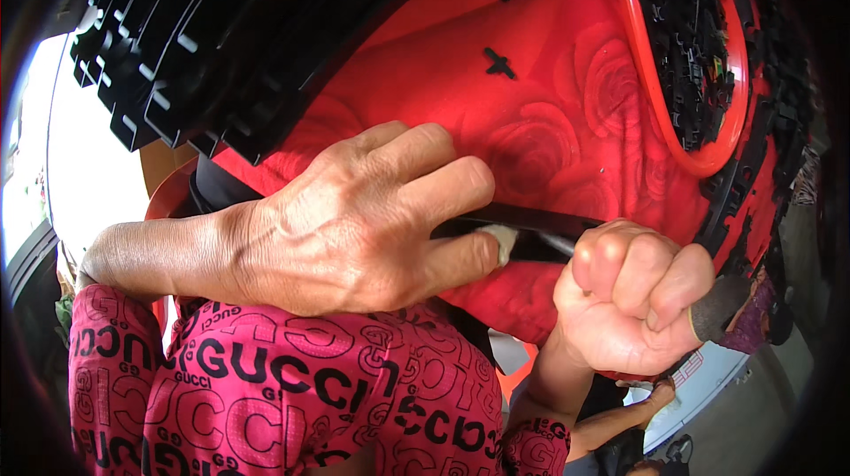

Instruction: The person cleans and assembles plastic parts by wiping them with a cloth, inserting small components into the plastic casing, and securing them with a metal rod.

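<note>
My left hand (372, 219) reaches across from the left, back of the hand up. Its fingers are bent and closed around a long black plastic strip (536, 226). A whitish wrap (505, 242) covers the tip of one digit. At the strip's right end is my right hand (633, 294), curled into a fist. A dark grey cover (722, 308) sits at the fist's right side, seemingly on the thumb. Whether the fist grips the strip or something else is hidden. Beneath both hands spreads a red rose-patterned cloth (567, 157).
Long black plastic profiles (204, 42) are stacked at the upper left. Two black cross-shaped pieces (498, 63) lie on the cloth. At the upper right, a red-rimmed container (739, 77) holds many small black parts; more lie beyond it. Another person's arm (629, 418) shows at the lower right.
</note>
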`<state>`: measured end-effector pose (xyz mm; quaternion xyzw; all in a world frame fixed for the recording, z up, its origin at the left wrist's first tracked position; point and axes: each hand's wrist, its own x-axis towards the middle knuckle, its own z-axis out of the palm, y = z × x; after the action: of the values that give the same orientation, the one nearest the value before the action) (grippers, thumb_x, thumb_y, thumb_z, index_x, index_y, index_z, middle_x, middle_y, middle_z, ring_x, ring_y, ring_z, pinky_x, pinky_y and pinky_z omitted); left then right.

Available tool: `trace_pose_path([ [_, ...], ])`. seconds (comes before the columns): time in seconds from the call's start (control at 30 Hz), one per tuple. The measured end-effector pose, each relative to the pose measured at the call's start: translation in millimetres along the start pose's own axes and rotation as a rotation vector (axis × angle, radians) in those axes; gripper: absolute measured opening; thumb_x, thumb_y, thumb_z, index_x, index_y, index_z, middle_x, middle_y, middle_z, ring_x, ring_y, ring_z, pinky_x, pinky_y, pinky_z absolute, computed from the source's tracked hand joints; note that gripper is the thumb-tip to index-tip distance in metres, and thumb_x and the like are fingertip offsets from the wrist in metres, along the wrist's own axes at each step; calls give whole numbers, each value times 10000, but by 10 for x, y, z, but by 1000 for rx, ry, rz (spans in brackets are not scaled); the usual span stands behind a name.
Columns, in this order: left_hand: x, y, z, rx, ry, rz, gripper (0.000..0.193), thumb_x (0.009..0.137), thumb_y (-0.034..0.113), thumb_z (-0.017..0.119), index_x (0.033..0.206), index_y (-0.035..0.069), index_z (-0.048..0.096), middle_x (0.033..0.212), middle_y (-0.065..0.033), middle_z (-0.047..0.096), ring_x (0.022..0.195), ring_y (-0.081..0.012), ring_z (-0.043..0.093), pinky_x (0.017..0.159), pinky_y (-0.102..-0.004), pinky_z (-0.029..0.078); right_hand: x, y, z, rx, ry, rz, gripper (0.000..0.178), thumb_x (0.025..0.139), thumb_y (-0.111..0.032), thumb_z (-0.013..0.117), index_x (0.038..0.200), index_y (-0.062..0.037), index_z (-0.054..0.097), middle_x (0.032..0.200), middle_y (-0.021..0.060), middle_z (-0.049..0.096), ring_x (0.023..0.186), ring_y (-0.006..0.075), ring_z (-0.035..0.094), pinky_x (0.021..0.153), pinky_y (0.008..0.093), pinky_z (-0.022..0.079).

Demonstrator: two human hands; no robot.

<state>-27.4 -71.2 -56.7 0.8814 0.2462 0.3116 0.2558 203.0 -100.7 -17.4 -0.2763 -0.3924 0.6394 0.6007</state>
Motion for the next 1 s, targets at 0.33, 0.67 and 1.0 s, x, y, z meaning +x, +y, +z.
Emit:
trace_pose_path([
  [0.33, -19, -68, -27, 17, 6, 62, 271, 706, 155, 754, 966, 84, 725, 974, -89, 579, 804, -218, 602, 638, -328, 528, 41, 106, 285, -259, -69, -108, 449, 1083, -356, 497, 721, -97, 435, 526, -3, 353, 399, 113, 238, 399, 300, 183],
  [0.67, -18, -118, 24, -15, 51, 57, 385, 733, 65, 757, 1095, -16, 657, 913, -110, 611, 752, -250, 618, 647, -356, 533, 57, 215, 327, 19, -23, 39, 511, 1085, -451, 509, 713, -103, 461, 525, 21, 391, 408, 135, 289, 422, 324, 207],
  [1.0, 206, -203, -176, 100, 54, 153, 383, 774, 166, 731, 1132, 30, 739, 885, -41, 644, 786, -210, 617, 654, -342, 489, 224, -450, 274, -1427, 139, 4, 233, 971, -199, 618, 1028, 14, 696, 742, -24, 539, 617, 28, 422, 520, 222, 279],
])
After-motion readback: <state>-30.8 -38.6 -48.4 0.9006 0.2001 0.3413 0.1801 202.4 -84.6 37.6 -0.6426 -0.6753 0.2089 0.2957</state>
